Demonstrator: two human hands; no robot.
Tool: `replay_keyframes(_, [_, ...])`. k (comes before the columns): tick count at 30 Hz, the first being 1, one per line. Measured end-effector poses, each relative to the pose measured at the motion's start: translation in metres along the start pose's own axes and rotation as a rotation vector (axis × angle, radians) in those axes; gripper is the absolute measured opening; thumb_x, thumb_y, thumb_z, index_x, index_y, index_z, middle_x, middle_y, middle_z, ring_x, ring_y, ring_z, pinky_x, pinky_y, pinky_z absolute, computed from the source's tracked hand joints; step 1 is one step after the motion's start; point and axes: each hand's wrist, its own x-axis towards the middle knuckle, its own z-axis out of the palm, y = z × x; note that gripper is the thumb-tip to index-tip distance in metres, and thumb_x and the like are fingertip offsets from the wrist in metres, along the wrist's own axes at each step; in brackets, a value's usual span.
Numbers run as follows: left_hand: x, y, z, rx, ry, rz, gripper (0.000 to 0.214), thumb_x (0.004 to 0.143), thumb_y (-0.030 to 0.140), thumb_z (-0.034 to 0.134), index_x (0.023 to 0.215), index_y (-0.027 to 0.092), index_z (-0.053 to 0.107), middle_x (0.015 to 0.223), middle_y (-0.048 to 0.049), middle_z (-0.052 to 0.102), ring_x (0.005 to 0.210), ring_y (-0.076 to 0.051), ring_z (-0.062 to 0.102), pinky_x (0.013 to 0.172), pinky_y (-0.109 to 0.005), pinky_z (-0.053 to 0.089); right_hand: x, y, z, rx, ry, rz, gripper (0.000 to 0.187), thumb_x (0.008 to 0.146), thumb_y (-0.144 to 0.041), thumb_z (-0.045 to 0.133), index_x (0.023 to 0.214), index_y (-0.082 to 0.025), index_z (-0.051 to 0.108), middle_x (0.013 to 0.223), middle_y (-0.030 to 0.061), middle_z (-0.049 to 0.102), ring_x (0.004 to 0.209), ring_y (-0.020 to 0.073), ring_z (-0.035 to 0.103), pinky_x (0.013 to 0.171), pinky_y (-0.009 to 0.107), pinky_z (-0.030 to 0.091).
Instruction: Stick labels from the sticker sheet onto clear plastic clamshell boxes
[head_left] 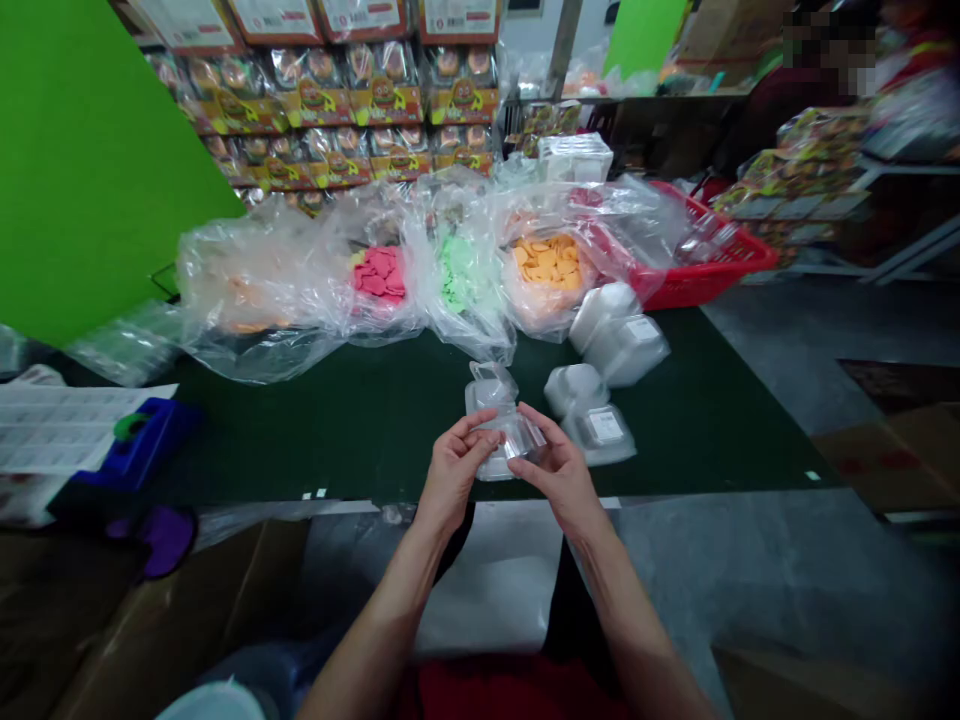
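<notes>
Between my two hands is a small clear plastic container (523, 438), held over the front part of the green table. My left hand (456, 458) pinches its left side with fingers and thumb. On its right side, my right hand (559, 468) is closed with thumb below and fingers above. Just behind and partly under it lies an open clear clamshell box (480, 396); my fingers hide some of it. To the right sit clear clamshell packs with white labels, one nearer (600, 425) and one farther back (628, 348).
Along the back of the green table (337, 430), plastic bags hold pink pieces (379, 275), green pieces (454, 275) and orange pieces (551, 262). A red basket (694, 285) stands back right. At left are a blue tape dispenser (139, 445) and label sheets (52, 430). Packaged burger toys (382, 100) are stacked behind.
</notes>
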Motion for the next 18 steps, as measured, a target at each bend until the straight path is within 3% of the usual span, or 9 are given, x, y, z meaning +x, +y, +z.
replay_keyframes(3, [-0.001, 0.001, 0.008, 0.095, 0.044, 0.065, 0.04, 0.08, 0.03, 0.082, 0.115, 0.014, 0.071, 0.08, -0.0016, 0.074, 0.074, -0.013, 0.067, 0.075, -0.023, 0.05, -0.003, -0.003, 0.003, 0.038, 0.016, 0.007, 0.067, 0.077, -0.041, 0.088, 0.14, -0.028, 0.067, 0.146, 0.0088, 0.064, 0.136, 0.0314, 0.06, 0.119, 0.05, 0.047])
replay_keyframes(6, [-0.001, -0.007, 0.015, 0.248, 0.102, 0.181, 0.026, 0.086, 0.023, 0.072, 0.111, 0.016, 0.07, 0.078, 0.0016, 0.067, 0.072, -0.012, 0.063, 0.07, -0.021, 0.048, -0.008, -0.017, 0.011, -0.219, 0.105, -0.141, 0.062, 0.078, -0.027, 0.081, 0.139, -0.03, 0.068, 0.144, 0.0087, 0.06, 0.137, 0.0295, 0.057, 0.121, 0.049, 0.044])
replay_keyframes(10, [-0.004, -0.013, 0.02, 0.481, 0.138, 0.396, 0.023, 0.102, 0.027, 0.058, 0.12, 0.02, 0.069, 0.093, -0.0014, 0.068, 0.077, -0.013, 0.062, 0.07, -0.023, 0.048, -0.008, -0.04, 0.003, -0.298, 0.101, -0.166, 0.061, 0.079, -0.023, 0.076, 0.138, -0.031, 0.068, 0.143, 0.0087, 0.058, 0.133, 0.0291, 0.059, 0.106, 0.044, 0.054])
replay_keyframes(12, [-0.005, -0.008, 0.019, 0.617, 0.064, 0.544, 0.024, 0.106, 0.026, 0.054, 0.125, 0.021, 0.069, 0.102, -0.0038, 0.071, 0.085, -0.014, 0.065, 0.077, -0.025, 0.051, -0.006, -0.048, -0.012, -0.183, 0.024, -0.1, 0.056, 0.08, -0.027, 0.078, 0.135, -0.032, 0.071, 0.144, 0.008, 0.059, 0.133, 0.0297, 0.059, 0.098, 0.041, 0.056])
replay_keyframes(15, [-0.005, 0.008, 0.016, 0.824, -0.122, 0.793, 0.026, 0.108, 0.02, 0.052, 0.128, 0.022, 0.069, 0.102, -0.0053, 0.072, 0.088, -0.015, 0.066, 0.081, -0.027, 0.052, -0.003, -0.058, -0.039, -0.015, -0.114, -0.03, 0.055, 0.079, -0.036, 0.084, 0.133, -0.034, 0.073, 0.147, 0.0066, 0.061, 0.135, 0.0309, 0.059, 0.103, 0.042, 0.054])
replay_keyframes(18, [-0.001, 0.027, 0.008, 0.95, -0.274, 0.953, 0.029, 0.107, 0.016, 0.052, 0.13, 0.022, 0.069, 0.101, -0.0062, 0.074, 0.088, -0.016, 0.066, 0.081, -0.029, 0.053, -0.007, -0.067, -0.062, 0.065, -0.199, 0.017, 0.06, 0.074, -0.046, 0.09, 0.13, -0.032, 0.075, 0.142, 0.008, 0.066, 0.133, 0.0339, 0.061, 0.102, 0.044, 0.054])
